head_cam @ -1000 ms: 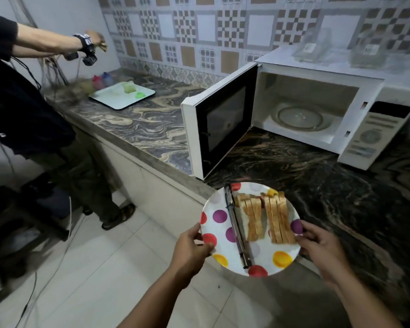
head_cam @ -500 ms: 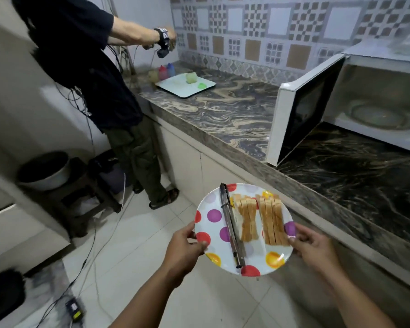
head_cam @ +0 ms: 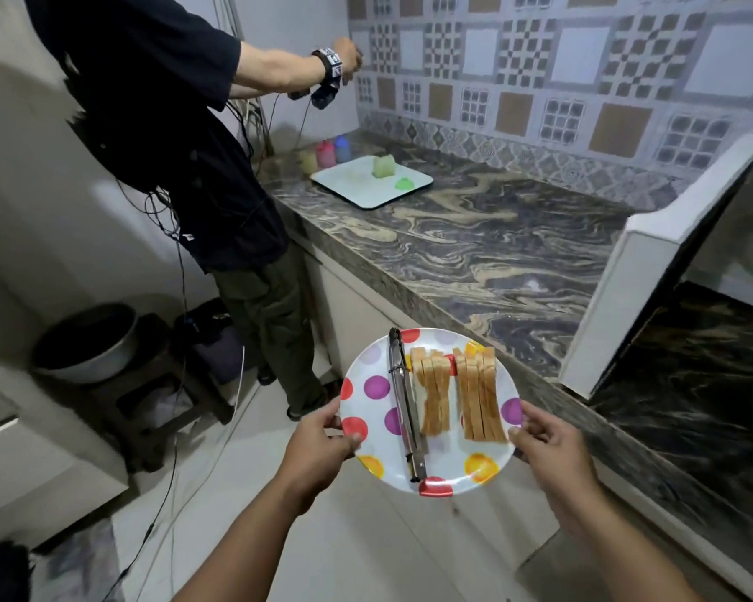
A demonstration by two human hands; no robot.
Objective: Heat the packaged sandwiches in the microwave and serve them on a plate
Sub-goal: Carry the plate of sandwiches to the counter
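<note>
I hold a white plate with coloured dots [head_cam: 374, 427] over the floor, beside the counter's front edge. My left hand [head_cam: 318, 445] grips its left rim and my right hand [head_cam: 548, 449] grips its right rim. On the plate lie two sandwiches standing on edge, one [head_cam: 433, 395] left of the other [head_cam: 479, 395], and metal tongs [head_cam: 403, 401] along their left side. The microwave's white door [head_cam: 653, 288] stands open at the right edge; the rest of the oven is cut off.
A marbled counter [head_cam: 474, 249] runs from the back left to the right. A white tray [head_cam: 372, 182] with small coloured items and bottles sits at its far end. Another person [head_cam: 183, 136] in black stands there, with cables hanging. A stool with a metal bowl [head_cam: 88, 341] stands on the floor.
My view has swung left, away from the microwave, with the plate carried along in both hands. The other person now appears closer.
</note>
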